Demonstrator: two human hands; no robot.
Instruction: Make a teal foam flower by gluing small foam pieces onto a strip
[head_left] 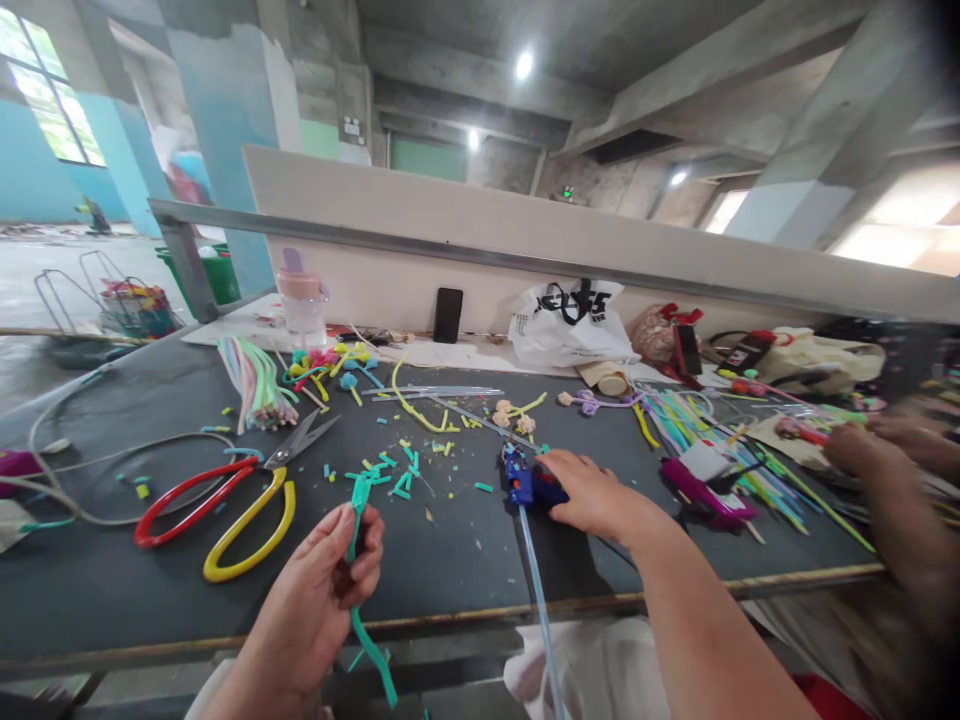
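Note:
My left hand (330, 565) pinches a green chenille stem (373, 652); its upper end is bent into a small knot above the fingers, and its tail hangs below the hand. My right hand (589, 492) is around the handle of a blue hot glue gun (517, 475) lying on the table, its fingers partly hidden. From the glue gun's back a long clear glue stick (540, 590) runs over the table edge. Short green cut pieces (405, 482) lie beyond my left hand. Large scissors (280, 458) with one red and one yellow handle lie open to the left.
Bundled pastel stems (259, 390), a clear bottle (301, 310), a phone (448, 315) and a white bag (570, 330) stand along the back. A magenta glue gun (709, 497) lies to the right, near another person's hand (862, 450). A cord (90, 515) curls at left.

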